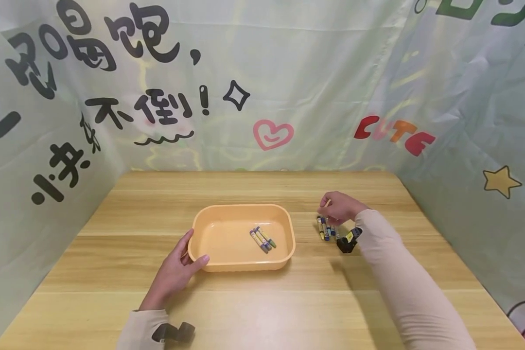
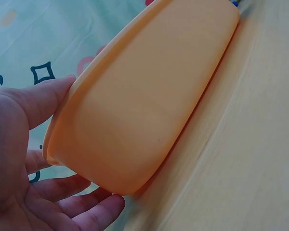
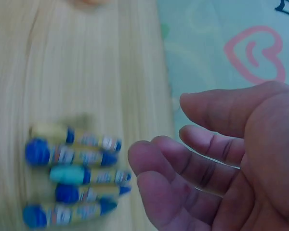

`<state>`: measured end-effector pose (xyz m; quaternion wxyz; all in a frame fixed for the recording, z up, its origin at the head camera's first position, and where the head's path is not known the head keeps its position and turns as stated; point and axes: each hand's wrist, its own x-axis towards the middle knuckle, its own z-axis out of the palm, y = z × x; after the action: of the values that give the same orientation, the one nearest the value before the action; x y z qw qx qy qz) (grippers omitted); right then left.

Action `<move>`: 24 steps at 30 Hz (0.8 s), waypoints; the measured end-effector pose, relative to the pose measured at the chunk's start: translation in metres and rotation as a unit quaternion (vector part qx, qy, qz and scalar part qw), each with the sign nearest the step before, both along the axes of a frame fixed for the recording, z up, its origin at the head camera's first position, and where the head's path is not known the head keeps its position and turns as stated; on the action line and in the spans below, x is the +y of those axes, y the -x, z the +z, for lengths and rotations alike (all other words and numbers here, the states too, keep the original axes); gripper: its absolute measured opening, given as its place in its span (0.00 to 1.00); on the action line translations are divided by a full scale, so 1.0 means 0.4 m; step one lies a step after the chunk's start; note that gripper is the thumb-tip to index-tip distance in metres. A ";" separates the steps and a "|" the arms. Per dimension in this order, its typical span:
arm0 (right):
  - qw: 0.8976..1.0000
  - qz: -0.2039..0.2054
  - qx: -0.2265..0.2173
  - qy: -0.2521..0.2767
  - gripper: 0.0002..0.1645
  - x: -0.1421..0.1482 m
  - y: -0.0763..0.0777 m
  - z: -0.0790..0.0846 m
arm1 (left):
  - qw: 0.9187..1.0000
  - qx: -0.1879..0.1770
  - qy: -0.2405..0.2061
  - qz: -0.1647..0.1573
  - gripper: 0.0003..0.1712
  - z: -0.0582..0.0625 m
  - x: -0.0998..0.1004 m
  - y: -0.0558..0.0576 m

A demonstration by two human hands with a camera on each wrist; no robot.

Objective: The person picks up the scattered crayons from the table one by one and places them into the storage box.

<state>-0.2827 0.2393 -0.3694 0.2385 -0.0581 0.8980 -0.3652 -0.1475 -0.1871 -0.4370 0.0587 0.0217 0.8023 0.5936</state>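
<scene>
In the head view my left hand [image 1: 173, 272] holds the near left corner of a light orange plastic tray [image 1: 232, 265]. Its thumb lies at the rim, while the other fingers reach round the outside wall, as the left wrist view also shows. Three crayons [image 1: 262, 239] lie side by side inside the tray, right of its middle. My right hand [image 1: 342, 206] hovers by a row of several crayons [image 3: 77, 178] on the table, right of the tray. In the right wrist view its fingers are loosely bent, with nothing between them and the thumb.
Everything stands on a wooden table [image 1: 253, 311]. Printed cloth [image 1: 323, 87] hangs along the back and both sides. A black wrist camera [image 1: 349, 240] on the right arm sits close to the row of crayons; another strap device [image 1: 173, 332] is on the left wrist.
</scene>
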 end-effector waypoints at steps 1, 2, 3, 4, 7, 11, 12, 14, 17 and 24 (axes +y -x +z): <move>1.000 -0.003 0.000 -0.002 0.11 0.007 -0.001 -0.003 | 1.000 -0.001 0.001 0.000 0.54 0.001 -0.001 -0.001; 1.000 -0.007 0.000 -0.002 0.10 0.014 -0.002 -0.006 | 1.000 -0.001 0.002 0.000 0.54 0.002 -0.002 -0.001; 1.000 -0.009 0.001 -0.003 0.10 0.020 -0.002 -0.008 | 1.000 0.000 0.004 0.001 0.54 0.003 -0.003 -0.001; 1.000 -0.012 0.000 -0.002 0.10 0.025 -0.002 -0.010 | 1.000 0.000 0.004 0.000 0.54 0.004 -0.004 -0.001; 1.000 -0.014 0.001 0.001 0.09 0.038 -0.003 -0.014 | 1.000 0.001 0.004 0.000 0.54 0.006 -0.007 0.000; 1.000 -0.015 0.000 -0.001 0.07 0.055 -0.008 -0.019 | 1.000 0.002 -0.003 -0.004 0.55 0.008 -0.007 0.002; 1.000 -0.013 -0.001 0.001 0.07 0.059 -0.010 -0.022 | 1.000 0.002 -0.005 -0.005 0.55 0.008 -0.006 0.003; 1.000 -0.015 0.000 -0.007 0.06 0.066 -0.012 -0.029 | 1.000 0.002 -0.007 -0.005 0.55 0.007 -0.006 0.003; 1.000 -0.022 -0.008 -0.010 0.08 0.075 -0.013 -0.042 | 1.000 0.001 -0.012 -0.005 0.55 0.004 -0.006 0.003; 0.998 -0.045 -0.043 -0.007 0.19 0.086 -0.022 -0.066 | 1.000 0.004 -0.007 -0.003 0.54 -0.004 -0.004 0.001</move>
<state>-0.2740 0.2737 -0.3958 0.2607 0.0004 0.8912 -0.3711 -0.1481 -0.1888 -0.4385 0.0573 0.0273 0.7982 0.5990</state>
